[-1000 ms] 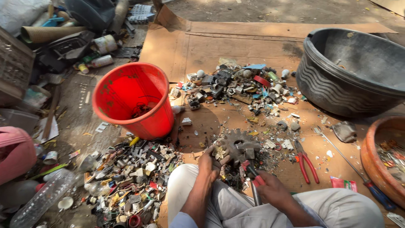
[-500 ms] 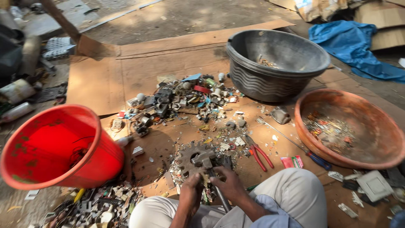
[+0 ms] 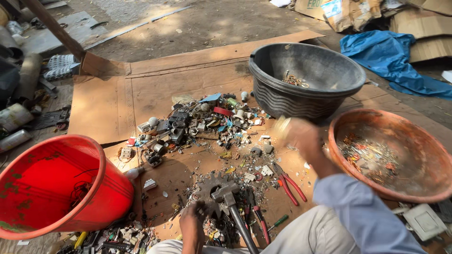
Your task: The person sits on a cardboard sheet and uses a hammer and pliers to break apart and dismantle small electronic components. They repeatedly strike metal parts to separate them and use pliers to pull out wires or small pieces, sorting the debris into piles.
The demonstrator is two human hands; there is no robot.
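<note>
One head-worn view looks steeply down and forward, close over cardboard (image 3: 155, 89), its right side motion-blurred.

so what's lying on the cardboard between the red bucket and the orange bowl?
Head view: between the red bucket and the orange bowl lie small scrap bits, a toothed gear with a hammer on it, and red-handled pliers.

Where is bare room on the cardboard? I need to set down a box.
Free: the cardboard sheet left of the scrap pile, behind the red bucket. Crowded: around the gear and red pliers.
</note>
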